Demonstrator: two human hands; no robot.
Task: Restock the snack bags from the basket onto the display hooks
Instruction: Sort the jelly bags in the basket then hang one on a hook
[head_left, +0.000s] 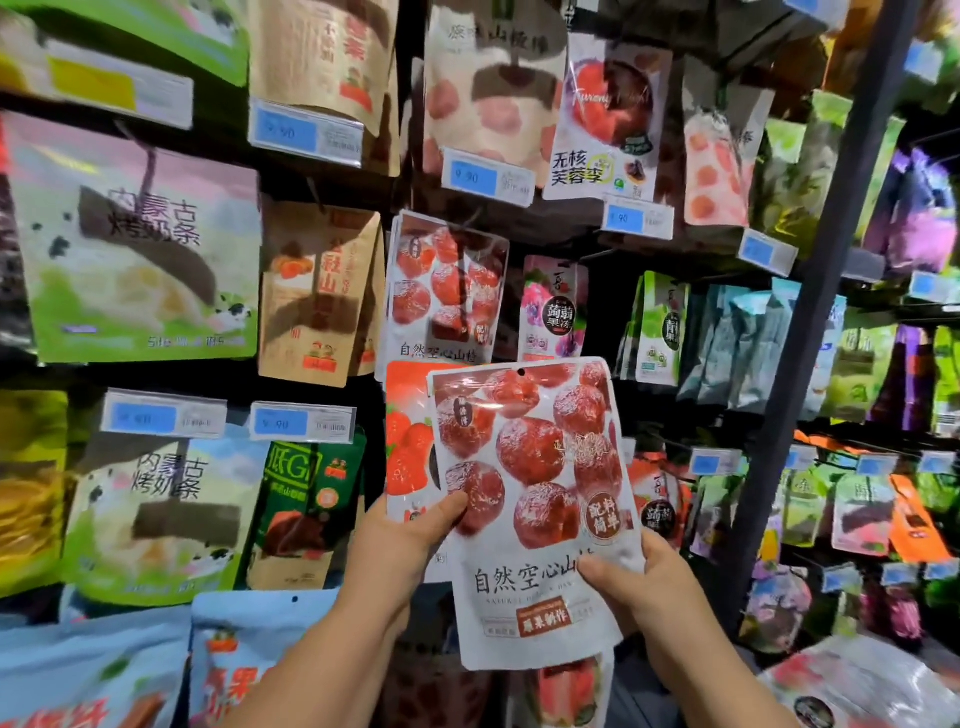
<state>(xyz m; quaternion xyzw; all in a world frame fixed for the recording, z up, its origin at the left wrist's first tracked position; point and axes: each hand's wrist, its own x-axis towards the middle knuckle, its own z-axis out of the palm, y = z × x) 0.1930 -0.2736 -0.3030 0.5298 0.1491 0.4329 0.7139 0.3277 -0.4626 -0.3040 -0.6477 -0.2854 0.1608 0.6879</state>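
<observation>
A: What's printed on the held bag (530, 499)?
B: "自然空心山", with the end of the line hidden. Its round badge (605, 514) reads "配料简单" and its orange label (543, 616) "原果制作".
A: And on the rack?
B: The hung bag (447, 291) reads "自然空心山楂". The white bag (605, 119) says "无核芙蓉李", the milk bag (140, 244) "内蒙古烤奶条", and the green bag (306, 499) "低GI".
A: Prices?
B: The blue tag (485, 176) reads "9.90"; its small print is blurred.
</observation>
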